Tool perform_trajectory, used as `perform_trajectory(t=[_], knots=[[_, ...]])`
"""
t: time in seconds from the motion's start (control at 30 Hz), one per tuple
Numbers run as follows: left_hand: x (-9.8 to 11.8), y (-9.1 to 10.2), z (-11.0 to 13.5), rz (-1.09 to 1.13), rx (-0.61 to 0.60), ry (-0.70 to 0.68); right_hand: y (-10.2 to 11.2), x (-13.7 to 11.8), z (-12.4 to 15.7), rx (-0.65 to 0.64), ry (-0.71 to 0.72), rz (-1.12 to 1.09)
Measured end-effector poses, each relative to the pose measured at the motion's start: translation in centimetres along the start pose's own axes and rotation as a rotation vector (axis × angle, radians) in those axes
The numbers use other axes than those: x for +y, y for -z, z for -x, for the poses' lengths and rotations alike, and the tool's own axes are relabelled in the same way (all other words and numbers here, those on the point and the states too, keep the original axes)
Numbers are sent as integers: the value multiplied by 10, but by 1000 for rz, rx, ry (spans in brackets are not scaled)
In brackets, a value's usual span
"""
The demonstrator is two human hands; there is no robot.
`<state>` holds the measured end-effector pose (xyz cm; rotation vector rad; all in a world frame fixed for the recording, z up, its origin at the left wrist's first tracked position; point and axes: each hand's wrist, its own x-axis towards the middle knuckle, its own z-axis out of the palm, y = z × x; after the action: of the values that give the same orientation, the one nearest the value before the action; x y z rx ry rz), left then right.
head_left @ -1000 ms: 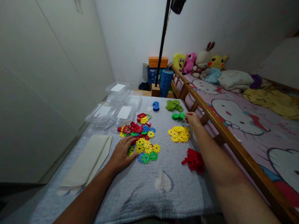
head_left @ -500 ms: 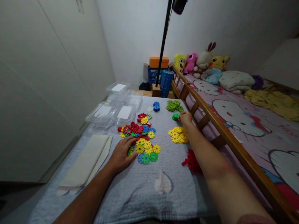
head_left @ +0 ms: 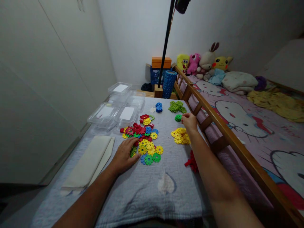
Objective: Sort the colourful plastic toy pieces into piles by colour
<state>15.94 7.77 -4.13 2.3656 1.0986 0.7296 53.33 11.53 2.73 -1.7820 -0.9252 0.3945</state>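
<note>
My left hand lies on the cloth at the near-left edge of a mixed pile of notched plastic discs, thumb and fingers apart. Its fingertips touch the pile, and lime-green pieces show between thumb and fingers. Across the table, my right hand pinches at the edge of a small stack of green notched discs. Its fingertips partly hide the piece there. Yellow discs lie just nearer than that hand, lime-green pieces farther off. Red pieces are partly covered by my right forearm.
Lidded clear plastic boxes are stacked at the back left. A folded cream cloth lies in front of them. Blue discs sit toward the back. A wooden bed rail borders the right side, and a black pole rises behind.
My right hand stays by the green stack, its fingers having shifted only slightly. My left hand keeps its place at the mixed pile. The view has moved a little.
</note>
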Motion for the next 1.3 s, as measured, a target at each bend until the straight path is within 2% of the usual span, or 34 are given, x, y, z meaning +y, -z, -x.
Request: perform_trajectory(t=[0.07, 0.13, 0.2, 0.23, 0.27, 0.37, 0.43, 0.57, 0.73, 0.87, 1.1, 1.2, 1.3], knots=[[0, 0, 0, 4, -6, 3, -6, -10, 28, -89, 17, -79], [1, 0, 1, -9, -19, -10, -15, -15, 60, -282, 78, -89], [1, 0, 3, -32, -45, -34, -27, -15, 93, -498, 180, -5], [1, 0, 4, -43, -58, -44, -34, -13, 107, -548, 242, 46], [1, -1, 5, -52, -68, -52, -41, -10, 120, -558, 302, 99], [3, -2, 7, -76, -78, -71, -61, 0, 145, -473, 409, 218], [4, -3, 8, -91, -77, -79, -70, 5, 153, -446, 426, 276], [5, -4, 7, -116, -24, -50, -76, 7, 160, -489, 481, 345], [2, -6, 5, -117, 90, -4, -71, -1, 156, -564, 502, 310], [-2, -9, 0, -112, 157, 70, -78, -14, 128, -516, 498, 290], [-10, -14, -8, -202, 219, 173, -135, -31, 60, -500, 443, 462], [-12, -15, -10, -217, 211, 210, -158, -36, 44, -548, 384, 567], [-11, -17, -11, -232, 176, 245, -171, -40, 39, -603, 333, 634]])
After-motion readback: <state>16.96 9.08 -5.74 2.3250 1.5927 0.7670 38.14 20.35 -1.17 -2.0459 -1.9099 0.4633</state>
